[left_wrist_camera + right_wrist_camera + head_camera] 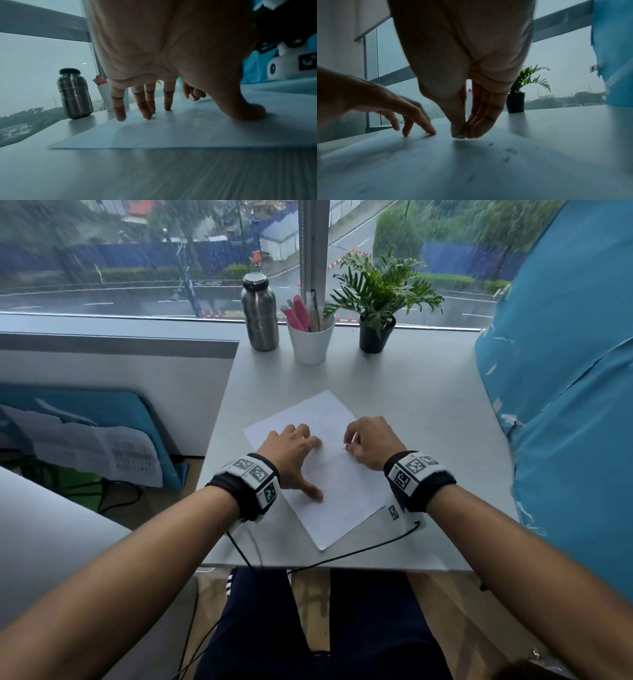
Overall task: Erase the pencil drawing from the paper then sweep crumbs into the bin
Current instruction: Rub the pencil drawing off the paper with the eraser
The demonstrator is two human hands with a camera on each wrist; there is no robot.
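A white sheet of paper point(337, 494) lies askew on the grey table point(428, 392). My left hand point(291, 453) presses flat on the paper's left part, fingers spread and straight point(147, 108). My right hand point(366, 441) pinches a small eraser point(460, 136) between thumb and fingers, its tip down on the paper. In the left wrist view the eraser point(193, 98) shows pale in that pinch. Dark eraser crumbs point(511, 150) lie scattered on the paper just right of the eraser. Faint pencil smudges point(195, 113) remain on the sheet. No bin is in view.
At the table's far edge stand a steel bottle point(259, 313), a white cup of pens point(310, 337) and a potted plant point(376, 302). A blue sheet point(565, 405) hangs along the right side. Cables point(342, 556) trail over the near edge.
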